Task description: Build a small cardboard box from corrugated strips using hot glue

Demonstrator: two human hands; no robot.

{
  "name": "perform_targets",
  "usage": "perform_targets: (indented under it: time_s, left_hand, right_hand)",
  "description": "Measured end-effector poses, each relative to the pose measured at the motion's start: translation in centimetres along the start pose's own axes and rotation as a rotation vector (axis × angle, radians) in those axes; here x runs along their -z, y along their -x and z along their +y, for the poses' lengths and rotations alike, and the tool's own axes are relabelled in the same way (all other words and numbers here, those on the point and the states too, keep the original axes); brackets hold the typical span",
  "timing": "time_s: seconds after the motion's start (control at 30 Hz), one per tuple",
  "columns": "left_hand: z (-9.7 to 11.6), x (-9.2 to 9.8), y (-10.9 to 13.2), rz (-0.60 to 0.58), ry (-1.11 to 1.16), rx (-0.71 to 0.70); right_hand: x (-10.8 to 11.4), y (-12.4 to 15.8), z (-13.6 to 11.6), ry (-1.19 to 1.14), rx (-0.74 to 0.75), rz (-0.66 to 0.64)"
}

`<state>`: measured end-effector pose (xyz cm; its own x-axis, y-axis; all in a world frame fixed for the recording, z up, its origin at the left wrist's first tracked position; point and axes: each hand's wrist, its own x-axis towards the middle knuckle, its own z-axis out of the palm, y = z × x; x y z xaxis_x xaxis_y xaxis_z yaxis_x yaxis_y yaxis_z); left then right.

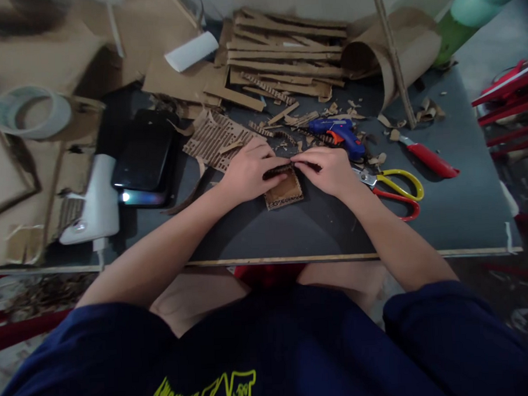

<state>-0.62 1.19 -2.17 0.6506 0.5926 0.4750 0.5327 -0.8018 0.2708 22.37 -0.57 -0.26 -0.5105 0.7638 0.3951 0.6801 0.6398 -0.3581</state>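
Observation:
A small square cardboard piece (283,188) lies on the dark table in front of me, with corrugated strips along its edges. My left hand (250,170) bends over its left and far side, fingers closed on a dark corrugated cardboard strip (275,172) at the far edge. From the other side my right hand (326,167) pinches the strip's right end, and the fingertips of both hands nearly meet there. Fingers cover part of the strip. Just beyond my right hand rests a blue glue gun (346,137) with an orange trigger. Scissors (392,186) with yellow and red handles lie beside my right wrist.
Cardboard strips (286,51) are piled at the back, near a cardboard tube (408,48). A red-handled knife (432,158) lies right. Left are a tape roll (61,116), a black device (143,151), a white device (95,199) and a ridged cardboard sheet (215,139).

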Motion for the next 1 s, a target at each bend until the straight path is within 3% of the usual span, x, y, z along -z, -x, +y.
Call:
perform_targets:
  time_s: [0.23,0.47,0.6,1.0]
  left_hand:
    - [0.29,-0.16,0.16,0.065,0.076,0.061]
    - [0.74,0.17,0.35,0.002,0.172,0.230]
    - [0.71,0.47,0.28,-0.051,0.189,0.180]
    - [0.65,0.44,0.43,-0.008,0.100,0.116]
  right_hand:
    - [-0.49,-0.03,0.11,-0.040,-0.018,-0.003]
    - [-0.53,0.11,0.16,-0.041,0.005,-0.026]
    - [-0.49,0.21,0.01,-0.017,-0.014,-0.044]
    - [-0.66,0.41,-0.12,-0.012,-0.023,-0.001]
